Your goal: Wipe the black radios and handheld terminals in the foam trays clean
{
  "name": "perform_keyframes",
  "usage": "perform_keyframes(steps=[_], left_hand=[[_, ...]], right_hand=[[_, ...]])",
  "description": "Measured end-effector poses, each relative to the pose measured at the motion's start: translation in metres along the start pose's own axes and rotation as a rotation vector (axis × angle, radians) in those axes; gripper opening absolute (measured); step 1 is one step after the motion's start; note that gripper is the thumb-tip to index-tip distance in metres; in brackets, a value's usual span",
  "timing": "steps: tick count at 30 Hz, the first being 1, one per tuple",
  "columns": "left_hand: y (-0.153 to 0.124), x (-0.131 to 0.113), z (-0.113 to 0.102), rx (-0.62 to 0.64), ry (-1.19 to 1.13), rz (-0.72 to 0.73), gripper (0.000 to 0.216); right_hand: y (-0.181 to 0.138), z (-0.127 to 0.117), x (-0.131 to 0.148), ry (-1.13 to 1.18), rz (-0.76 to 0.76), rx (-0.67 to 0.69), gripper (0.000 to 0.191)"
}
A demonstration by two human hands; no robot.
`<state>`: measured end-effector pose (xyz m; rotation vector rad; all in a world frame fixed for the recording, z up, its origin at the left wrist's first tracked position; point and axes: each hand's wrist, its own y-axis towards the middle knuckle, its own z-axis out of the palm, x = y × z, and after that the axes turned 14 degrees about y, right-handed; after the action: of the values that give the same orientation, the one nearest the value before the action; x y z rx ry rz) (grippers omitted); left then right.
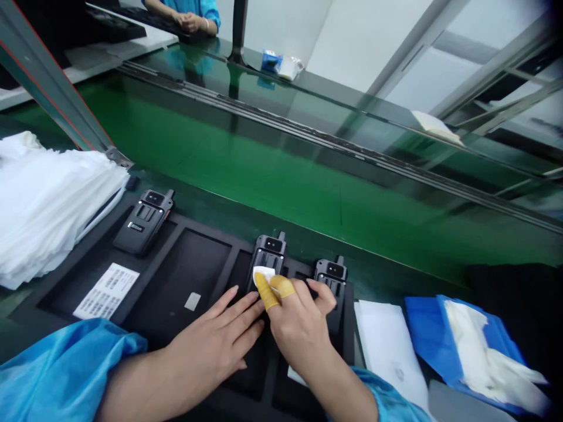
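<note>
My right hand [303, 316], yellow finger cots on two fingers, pinches a small folded white wipe [264, 271] against the back of the middle black handheld radio [269, 249]. My left hand [215, 331] lies with its fingers stretched out by the lower part of that radio, which the hands mostly hide. A second radio [332, 272] stands just right of my right hand, partly covered by it. At the left, a third radio [143, 225] lies in a compartment of the black foam tray [206, 231], above a white barcode label sheet [107, 290].
A thick stack of white sheets or bags [48, 205] sits at left. On the right lie white paper [389, 346], a blue packet [426, 328] and a white glove [484, 357]. Beyond the tray runs a green conveyor belt [264, 170]; a person's hands [190, 22] rest across it.
</note>
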<state>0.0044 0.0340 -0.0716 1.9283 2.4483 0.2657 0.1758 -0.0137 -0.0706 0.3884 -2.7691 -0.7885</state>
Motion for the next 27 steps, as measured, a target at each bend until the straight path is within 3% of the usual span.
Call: perform_keyframes(steps=[14,19,27], left_hand=[[-0.002,-0.002,0.004,0.004,0.013,0.005,0.047],[-0.003,-0.003,0.006,0.012,0.02,0.01,0.046],[-0.001,-0.001,0.003,0.043,-0.028,0.016,0.048]], right_hand=[[-0.016,-0.004,-0.004,-0.086,0.046,-0.007,0.026],[-0.014,-0.011,-0.005,-0.116,0.082,-0.076,0.025],[-0.001,0.004,0.007,-0.011,0.029,0.009,0.024]])
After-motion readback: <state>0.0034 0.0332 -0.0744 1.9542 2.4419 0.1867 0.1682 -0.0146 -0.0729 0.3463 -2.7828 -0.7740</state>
